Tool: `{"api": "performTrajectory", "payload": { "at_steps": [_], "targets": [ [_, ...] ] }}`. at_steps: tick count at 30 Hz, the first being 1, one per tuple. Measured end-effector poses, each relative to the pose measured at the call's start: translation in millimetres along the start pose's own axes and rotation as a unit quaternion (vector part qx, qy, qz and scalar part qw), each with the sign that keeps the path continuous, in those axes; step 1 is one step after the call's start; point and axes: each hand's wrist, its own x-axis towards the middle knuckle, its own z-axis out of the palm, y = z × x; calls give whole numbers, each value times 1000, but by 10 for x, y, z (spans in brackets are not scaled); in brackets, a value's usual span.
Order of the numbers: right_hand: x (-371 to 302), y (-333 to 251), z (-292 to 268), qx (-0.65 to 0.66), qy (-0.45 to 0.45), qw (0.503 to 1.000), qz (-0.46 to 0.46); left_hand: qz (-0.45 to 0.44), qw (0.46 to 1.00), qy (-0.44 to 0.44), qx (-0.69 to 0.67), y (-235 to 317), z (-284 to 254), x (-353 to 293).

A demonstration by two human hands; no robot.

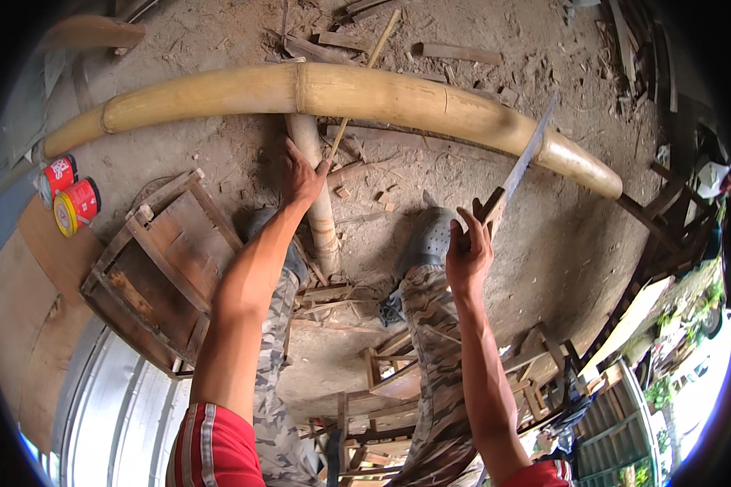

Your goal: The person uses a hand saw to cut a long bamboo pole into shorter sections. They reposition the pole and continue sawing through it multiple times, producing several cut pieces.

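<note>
A long yellow bamboo pole (219, 91) stretches across the view in front of me. Beneath its middle, a shorter bamboo piece (322, 219) runs back toward my feet. My left hand (303, 180) lies over this shorter piece, fingers on one side and thumb on the other. A thin bamboo stick (380, 42) passes behind the long pole, its near end close to my left thumb. My right hand (469, 253) is closed around the wooden handle of a handsaw (521, 166). The saw's blade lies across the long pole near its right end.
Two red cans (77, 207) stand at the left beside a worn wooden frame (158, 268). Wood scraps (461, 53) litter the dirt floor. My feet, in grey clogs (427, 237), are near the short bamboo. Timber and a dark green slatted thing (621, 430) lie at lower right.
</note>
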Motion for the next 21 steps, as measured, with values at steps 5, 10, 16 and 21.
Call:
{"api": "performTrajectory", "payload": {
  "at_steps": [5,10,16,21],
  "targets": [
    [-305,65,-69,24,28,998,-60,-33,979,-182,84,208,-624,-90],
    [-858,-236,-429,49,32,998,3,97,965,-238,55,282,-1250,-845],
    [-1222,-668,-999,100,6,994,51,42,947,-317,-7,203,-1639,-1707],
    [-1325,-751,-1530,115,-97,987,63,17,942,-322,-93,243,-1746,-2242]
  ]
}}
